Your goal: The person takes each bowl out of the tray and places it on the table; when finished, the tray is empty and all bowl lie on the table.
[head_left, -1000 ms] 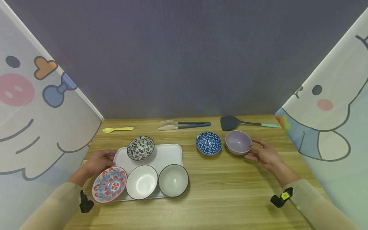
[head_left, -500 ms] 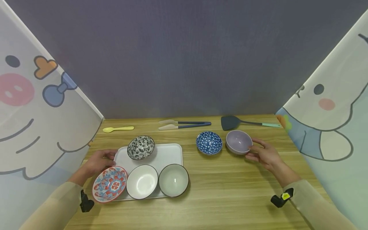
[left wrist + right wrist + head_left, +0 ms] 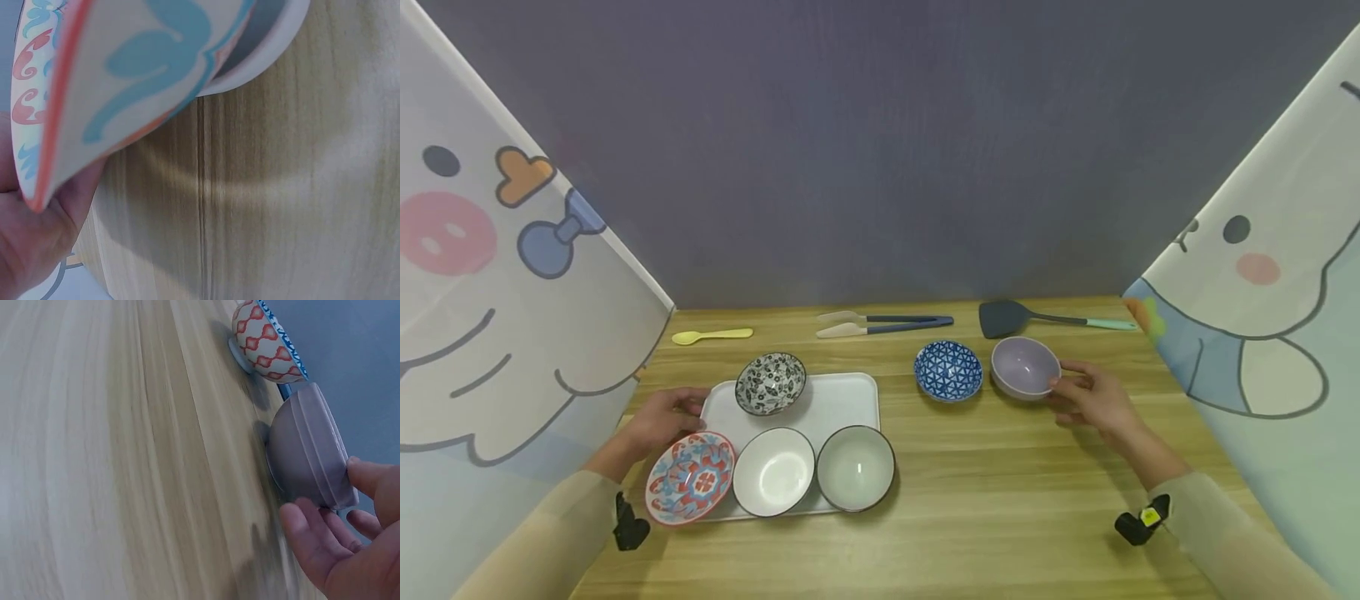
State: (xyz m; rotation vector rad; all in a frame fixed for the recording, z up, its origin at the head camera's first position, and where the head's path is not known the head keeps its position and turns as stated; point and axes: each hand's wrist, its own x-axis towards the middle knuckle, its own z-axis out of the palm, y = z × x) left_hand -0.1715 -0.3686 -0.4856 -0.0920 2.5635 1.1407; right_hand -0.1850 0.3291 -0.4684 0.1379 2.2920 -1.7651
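Observation:
In the head view my left hand (image 3: 662,421) grips the left edge of the white tray (image 3: 842,400); the red-and-blue patterned bowl (image 3: 150,69) hides its fingertips in the left wrist view. That bowl leans over the tray's front left corner. A white bowl (image 3: 773,472) and a pale grey-green bowl (image 3: 856,468) sit along the tray's front, and a black floral bowl (image 3: 771,383) at its back. My right hand (image 3: 1093,404) is at the purple bowl (image 3: 303,447). Its thumb touches the rim, while the other fingers are loosely extended beside the lower wall.
A blue triangle-patterned bowl (image 3: 948,371) stands just left of the purple one. Along the back lie a yellow spoon (image 3: 712,335), tongs (image 3: 887,326) and a dark spatula (image 3: 1003,318) with a mint handle. A dark wall (image 3: 880,167) rises behind the wooden table (image 3: 985,500).
The fingers of my right hand have loosened and drawn slightly away from the purple bowl. My left hand and the tray keep their places; the whole view has shifted a little.

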